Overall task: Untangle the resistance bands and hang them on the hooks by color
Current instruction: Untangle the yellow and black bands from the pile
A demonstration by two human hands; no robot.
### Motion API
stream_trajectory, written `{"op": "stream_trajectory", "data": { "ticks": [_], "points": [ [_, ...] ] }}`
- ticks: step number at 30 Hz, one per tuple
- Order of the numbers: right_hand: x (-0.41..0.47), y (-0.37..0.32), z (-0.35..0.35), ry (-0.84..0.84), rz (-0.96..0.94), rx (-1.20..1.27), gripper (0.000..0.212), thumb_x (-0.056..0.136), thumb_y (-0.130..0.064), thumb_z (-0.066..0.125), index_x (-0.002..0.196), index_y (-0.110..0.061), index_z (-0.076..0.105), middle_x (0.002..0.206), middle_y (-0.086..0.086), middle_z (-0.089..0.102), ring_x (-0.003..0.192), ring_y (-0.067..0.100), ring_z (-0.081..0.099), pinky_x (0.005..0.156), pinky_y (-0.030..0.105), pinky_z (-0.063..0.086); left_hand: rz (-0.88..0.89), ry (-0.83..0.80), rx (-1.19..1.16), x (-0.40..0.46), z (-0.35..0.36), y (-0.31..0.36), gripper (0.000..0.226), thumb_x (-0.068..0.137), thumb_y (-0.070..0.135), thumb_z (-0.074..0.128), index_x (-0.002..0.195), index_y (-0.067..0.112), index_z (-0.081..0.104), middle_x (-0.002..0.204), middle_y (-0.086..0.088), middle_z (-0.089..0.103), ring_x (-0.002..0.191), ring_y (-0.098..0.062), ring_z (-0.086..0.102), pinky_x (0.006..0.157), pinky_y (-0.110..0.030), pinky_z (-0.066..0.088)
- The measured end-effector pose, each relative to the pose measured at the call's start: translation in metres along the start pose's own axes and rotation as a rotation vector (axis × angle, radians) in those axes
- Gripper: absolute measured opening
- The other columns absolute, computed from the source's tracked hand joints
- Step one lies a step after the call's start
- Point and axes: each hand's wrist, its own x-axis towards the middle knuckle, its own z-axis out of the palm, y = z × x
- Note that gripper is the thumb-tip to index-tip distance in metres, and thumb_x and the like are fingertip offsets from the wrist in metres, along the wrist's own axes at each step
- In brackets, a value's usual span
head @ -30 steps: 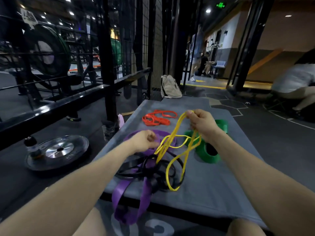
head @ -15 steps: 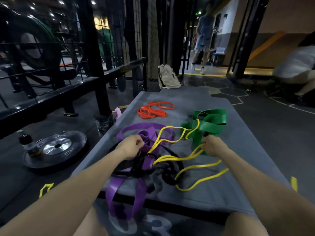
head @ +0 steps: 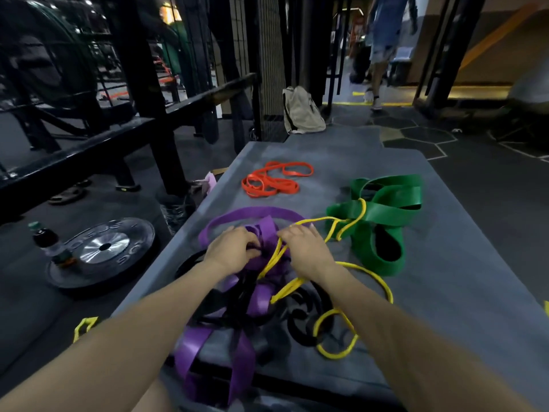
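Observation:
A tangle of bands lies on the grey mat [head: 445, 292]. The wide purple band [head: 255, 215] and a black band [head: 300, 325] are knotted together under my hands, and purple loops hang over the mat's near edge. A thin yellow band [head: 374, 278] runs through the knot and loops across to the green band [head: 386, 209] at the right. My left hand [head: 231, 251] grips the purple band at the knot. My right hand [head: 306, 248] pinches the yellow band right beside it. An orange band [head: 273, 179] lies apart, farther back.
A black steel rack [head: 142, 84] stands along the left, with a weight plate [head: 104, 251] and a small bottle [head: 47, 242] on the floor beside the mat. A beige bag [head: 303, 111] leans at the mat's far end. A person [head: 386, 40] walks at the back.
My right hand has come down from its raised position and moved left to meet the left hand at the knot. The yellow band now lies slack on the mat.

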Motion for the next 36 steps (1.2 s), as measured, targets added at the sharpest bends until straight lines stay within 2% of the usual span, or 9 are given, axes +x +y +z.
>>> {"op": "stream_trajectory", "data": {
  "ticks": [5,10,14,16,19,23,26,30,36],
  "points": [
    [-0.004,0.012,-0.007,0.19,0.067,0.049,0.027,0.083,-0.034,0.063,0.101,-0.014,0.062,0.108,0.008,0.056,0.117,0.028,0.045,0.113,0.037,0.015,-0.112,0.053,-0.283,-0.004,-0.011,-0.016,0.02,0.083,0.036,0.067,0.09,0.019,0.073,0.077,0.005,0.063,0.079,-0.016,0.06,0.074,-0.033,0.046],
    [-0.027,0.021,-0.025,0.152,0.072,-0.002,0.025,0.09,-0.031,0.054,0.104,-0.01,0.049,0.11,0.009,0.059,0.11,0.03,0.05,0.091,0.035,0.031,-0.305,0.223,-0.558,0.001,-0.039,-0.016,0.015,0.083,0.028,0.069,0.084,0.013,0.072,0.055,0.001,0.055,0.051,-0.015,0.049,0.061,-0.028,0.046],
    [-0.048,0.032,-0.034,0.143,0.151,-0.065,0.024,0.091,-0.033,0.052,0.107,-0.015,0.048,0.108,0.007,0.058,0.108,0.028,0.055,0.081,0.036,0.042,-0.527,0.39,-0.78,-0.006,-0.063,-0.022,0.02,0.088,0.021,0.063,0.077,0.005,0.065,0.059,-0.01,0.052,0.04,-0.014,0.045,0.042,-0.019,0.04],
    [-0.058,0.039,-0.035,0.125,0.216,-0.069,0.018,0.092,-0.029,0.051,0.105,-0.017,0.051,0.107,0.005,0.057,0.105,0.028,0.058,0.076,0.035,0.045,-0.588,0.447,-0.618,-0.014,-0.07,-0.032,0.023,0.09,0.024,0.057,0.073,0.009,0.059,0.07,-0.014,0.057,0.054,-0.023,0.055,0.05,-0.023,0.041],
    [-0.065,0.042,-0.035,0.078,0.289,-0.091,0.016,0.092,-0.021,0.051,0.104,-0.014,0.058,0.106,0.007,0.059,0.104,0.029,0.058,0.073,0.034,0.047,-0.391,0.27,-0.357,-0.029,-0.066,-0.028,0.02,0.092,0.027,0.055,0.087,0.01,0.063,0.082,-0.017,0.062,0.083,-0.032,0.06,0.067,-0.031,0.039],
    [-0.068,0.029,-0.032,0.021,0.268,-0.13,0.022,0.09,-0.01,0.047,0.105,-0.013,0.063,0.109,0.01,0.06,0.106,0.031,0.058,0.078,0.034,0.048,-0.107,-0.245,-0.213,-0.054,-0.031,0.0,0.03,0.088,0.042,0.059,0.076,0.016,0.052,0.074,-0.001,0.054,0.077,-0.021,0.053,0.06,-0.025,0.035],
    [-0.07,0.024,-0.031,-0.031,0.258,-0.13,0.021,0.087,-0.01,0.047,0.099,-0.012,0.064,0.108,0.011,0.063,0.103,0.032,0.06,0.077,0.034,0.049,-0.12,-0.491,-0.222,-0.065,-0.015,0.002,0.071,0.068,0.056,0.074,0.12,0.016,0.048,0.118,-0.003,0.05,0.111,-0.02,0.052,0.093,-0.026,0.043],
    [-0.082,0.032,-0.027,-0.087,0.277,-0.125,0.022,0.088,-0.011,0.045,0.1,-0.015,0.064,0.107,0.011,0.065,0.101,0.033,0.061,0.075,0.034,0.049,-0.071,-0.486,-0.172,-0.076,-0.007,0.002,0.111,0.052,0.046,0.088,0.14,0.016,0.025,0.14,-0.004,0.039,0.126,-0.02,0.044,0.108,-0.034,0.036],
    [-0.089,0.041,-0.028,-0.079,0.319,-0.133,0.026,0.089,-0.013,0.046,0.107,-0.017,0.064,0.111,0.009,0.065,0.105,0.031,0.06,0.079,0.034,0.05,-0.016,-0.492,0.018,-0.074,-0.03,0.011,0.095,0.061,0.03,0.085,0.139,0.015,0.033,0.136,-0.001,0.049,0.121,-0.019,0.05,0.098,-0.024,0.041]
  ]
}}
